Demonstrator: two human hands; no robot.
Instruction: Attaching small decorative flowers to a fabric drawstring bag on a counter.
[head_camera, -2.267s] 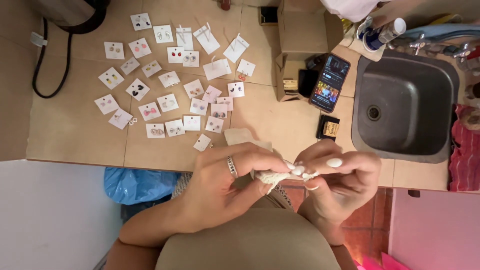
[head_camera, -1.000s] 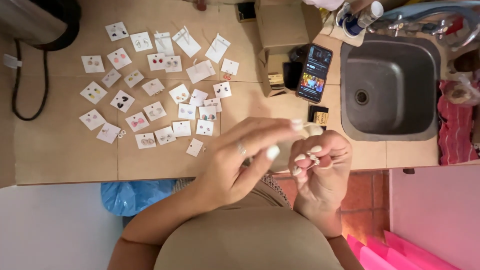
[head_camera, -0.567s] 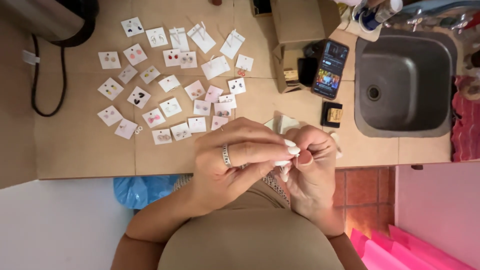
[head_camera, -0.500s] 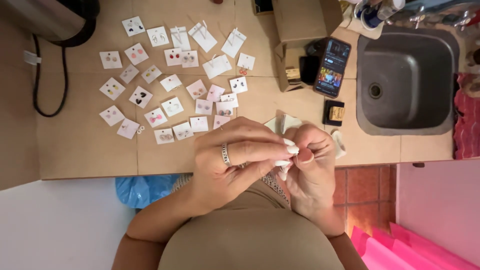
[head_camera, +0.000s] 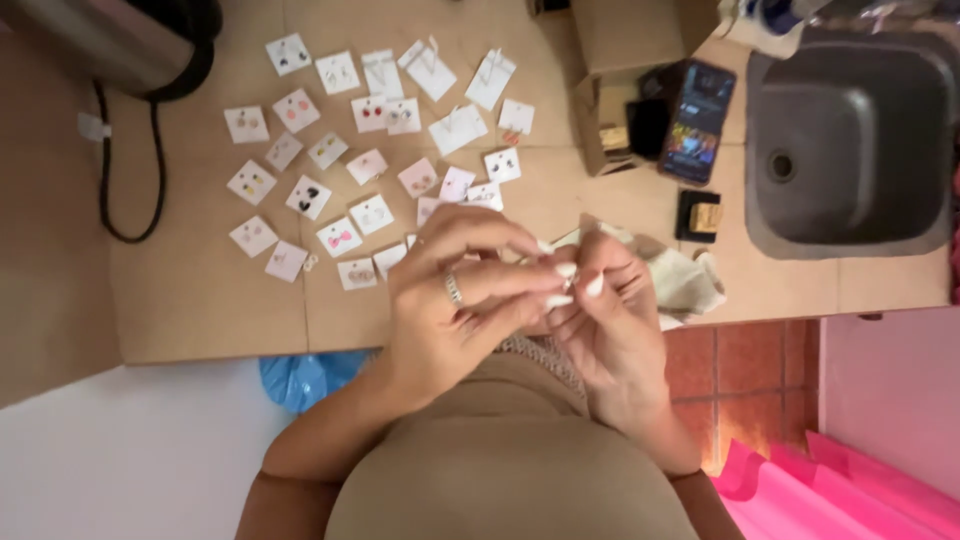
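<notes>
A tan tiled counter (head_camera: 200, 300) is running beneath the head camera, a dark sink (head_camera: 850, 140) sitting at its right end and small earring cards (head_camera: 340, 150) lying scattered across its middle. At the near edge, the left hand (head_camera: 450, 310) and right hand (head_camera: 605, 320) are pressing together, fingertips pinching a tiny pale piece (head_camera: 563, 285), too small to identify. A slip of the fingers could be dropping it off the edge onto the floor.

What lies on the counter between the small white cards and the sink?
In the head view, a cardboard box and a phone lie between the cards and the sink.
</notes>
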